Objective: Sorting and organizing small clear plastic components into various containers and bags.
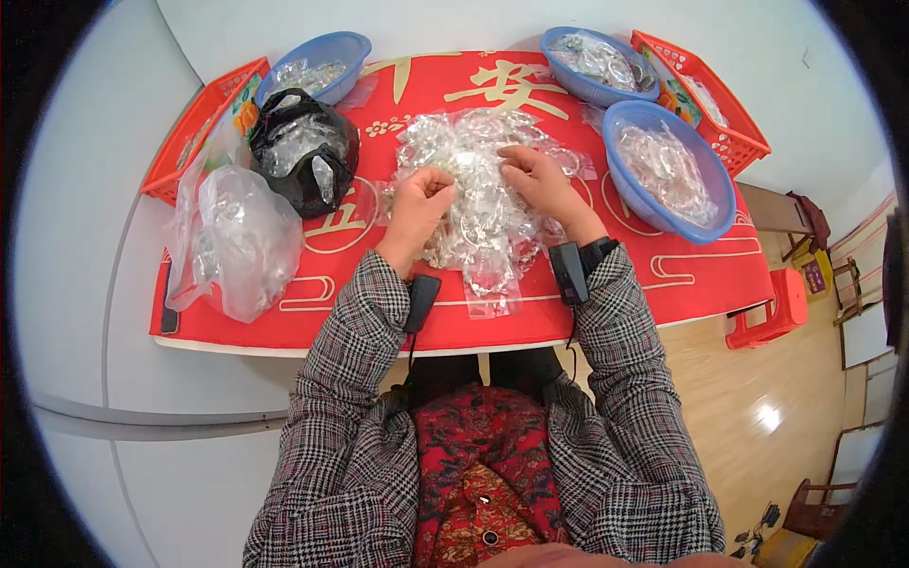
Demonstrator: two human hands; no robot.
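A heap of small clear plastic packets [483, 237] with silvery, shiny pieces inside lies in the middle of the red tablecloth. At the heap's left side is my left hand [419, 210], its fingers curled and the thumb drawn against them. My right hand [547, 187] reaches over the heap's right side, with bent fingers and the thumb close to the index finger. Both sets of fingertips are at the packets. Glare and clear plastic hide what exactly each pinches. Black devices are strapped to both wrists.
A white plastic bag [241, 246] and a black bag [331, 185] of packets stand left. Blue baskets [724, 204] [355, 52] [559, 40] hold more packets. Red crates [170, 161] [753, 142] flank the table [379, 327]. A red stool [788, 298] stands on the floor at right.
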